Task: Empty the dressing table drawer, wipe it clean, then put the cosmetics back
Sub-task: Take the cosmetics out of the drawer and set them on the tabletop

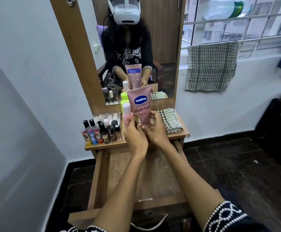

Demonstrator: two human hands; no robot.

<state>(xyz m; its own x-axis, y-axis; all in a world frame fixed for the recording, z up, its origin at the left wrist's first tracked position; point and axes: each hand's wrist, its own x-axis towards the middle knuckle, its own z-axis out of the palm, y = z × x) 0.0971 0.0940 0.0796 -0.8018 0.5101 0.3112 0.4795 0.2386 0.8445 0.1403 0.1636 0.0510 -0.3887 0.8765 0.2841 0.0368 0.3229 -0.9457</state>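
Drawer (136, 178) stands empty, unwiped by its smears; our left hand (134, 136) grips the pink bottle (126, 117), our right hand (156, 129) the tube (140, 104), over the desk (178, 133). Wiping and refilling remain.

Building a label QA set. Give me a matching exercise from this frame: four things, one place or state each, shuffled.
Things:
1. Vaseline tube
2. drawer
3. folded checked cloth
4. nail polish bottles

Places or states:
A. pulled open, nothing visible inside
B. on the tabletop, left side
C. upright, with both hands at its base
D. on the tabletop, right side

Pairs: 1-C, 2-A, 3-D, 4-B
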